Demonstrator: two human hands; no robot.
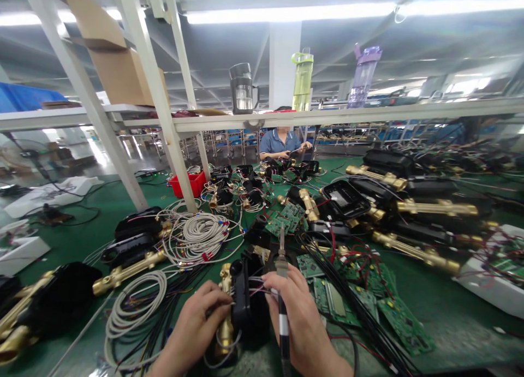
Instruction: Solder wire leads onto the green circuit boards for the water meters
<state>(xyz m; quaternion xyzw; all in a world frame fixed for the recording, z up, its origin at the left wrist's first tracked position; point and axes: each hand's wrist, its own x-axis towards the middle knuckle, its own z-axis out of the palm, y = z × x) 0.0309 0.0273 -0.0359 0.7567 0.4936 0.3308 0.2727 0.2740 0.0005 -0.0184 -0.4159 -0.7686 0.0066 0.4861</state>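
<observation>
In front of me a meter unit with a black housing (241, 298) stands on a brass pipe body (226, 330). My left hand (200, 323) is closed against its left side, fingertips curled where housing and brass meet. My right hand (301, 322) grips a soldering iron (282, 259), tip pointing up and away from me. Thin light-coloured wires (257, 285) run from the housing to the fingertips of that hand. Whether the fingers pinch these wires or only touch them is hard to see. A thin grey cable loops round the lower brass end.
Coiled grey cables (202, 232) and more brass meters (126, 272) lie on the left. Green circuit boards (331, 298) and black wires (347, 289) spread on the right. A red bin (188, 185) stands behind, under a white shelf (286, 119). A co-worker (278, 142) sits opposite.
</observation>
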